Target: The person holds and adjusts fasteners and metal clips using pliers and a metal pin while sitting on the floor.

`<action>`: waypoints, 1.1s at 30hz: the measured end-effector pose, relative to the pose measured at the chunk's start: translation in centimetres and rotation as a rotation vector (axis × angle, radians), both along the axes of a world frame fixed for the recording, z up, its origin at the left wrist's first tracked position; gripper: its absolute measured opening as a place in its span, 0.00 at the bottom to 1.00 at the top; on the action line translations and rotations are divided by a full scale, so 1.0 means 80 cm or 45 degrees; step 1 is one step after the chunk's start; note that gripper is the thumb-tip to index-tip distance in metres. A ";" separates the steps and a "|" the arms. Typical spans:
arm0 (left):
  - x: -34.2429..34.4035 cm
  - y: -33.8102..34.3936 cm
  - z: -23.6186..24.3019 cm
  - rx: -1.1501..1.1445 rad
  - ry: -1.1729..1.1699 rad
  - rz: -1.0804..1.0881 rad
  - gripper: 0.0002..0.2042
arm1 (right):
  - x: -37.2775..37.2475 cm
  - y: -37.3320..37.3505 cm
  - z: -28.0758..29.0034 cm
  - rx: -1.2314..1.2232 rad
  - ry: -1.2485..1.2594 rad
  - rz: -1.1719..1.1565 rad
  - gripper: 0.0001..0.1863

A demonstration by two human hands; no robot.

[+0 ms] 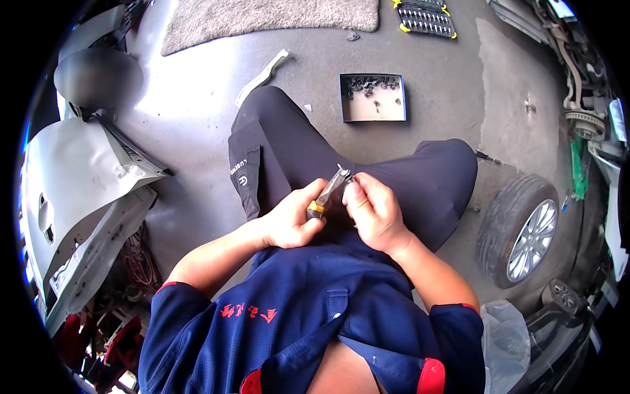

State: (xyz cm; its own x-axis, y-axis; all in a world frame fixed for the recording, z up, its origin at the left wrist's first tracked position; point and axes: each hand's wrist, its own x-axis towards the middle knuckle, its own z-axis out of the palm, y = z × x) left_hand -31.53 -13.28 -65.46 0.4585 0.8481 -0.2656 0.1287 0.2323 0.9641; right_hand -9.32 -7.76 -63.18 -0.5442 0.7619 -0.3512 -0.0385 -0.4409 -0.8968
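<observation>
My left hand [296, 213] is closed around the black-and-yellow handle of a flat metal tool [333, 186], perhaps a trim clip remover. Its narrow tip points away from me, between my thighs. Close beside that tip, my right hand [374, 211] is closed, with thumb and forefinger pinching a small dark piece [348, 179] against the metal. The piece's shape is mostly hidden by my fingers. Beyond my knees on the floor stands a shallow open box [374, 115] with several small black clips [373, 85] heaped along its far side and a few loose ones lower down.
A wheel with a tyre [502, 230] lies to the right. At left stand grey car body panels [85, 171]. A light strip-like part [264, 75] lies past my left knee. Farther off are a beige mat [269, 23] and an open socket set [426, 21].
</observation>
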 end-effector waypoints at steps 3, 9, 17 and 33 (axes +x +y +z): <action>-0.005 0.004 0.007 -0.022 -0.026 -0.124 0.21 | 0.010 -0.015 -0.021 -1.420 1.271 0.234 0.26; -0.002 0.001 0.002 -0.126 -0.080 -0.078 0.22 | 0.007 -0.018 -0.016 -0.961 1.035 0.145 0.24; -0.002 0.003 0.007 -0.120 -0.090 -0.027 0.19 | 0.002 0.002 0.011 0.917 -0.489 -0.049 0.10; 0.000 -0.002 0.009 -0.116 0.016 0.011 0.22 | -0.004 0.003 0.013 1.322 -0.957 0.111 0.12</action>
State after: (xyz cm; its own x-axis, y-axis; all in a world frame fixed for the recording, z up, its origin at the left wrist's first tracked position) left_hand -31.53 -13.42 -64.77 0.4474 0.8240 -0.3475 0.1380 0.3203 0.9372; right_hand -9.67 -7.51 -62.14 -0.5336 0.8337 0.1422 0.6172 0.4989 -0.6085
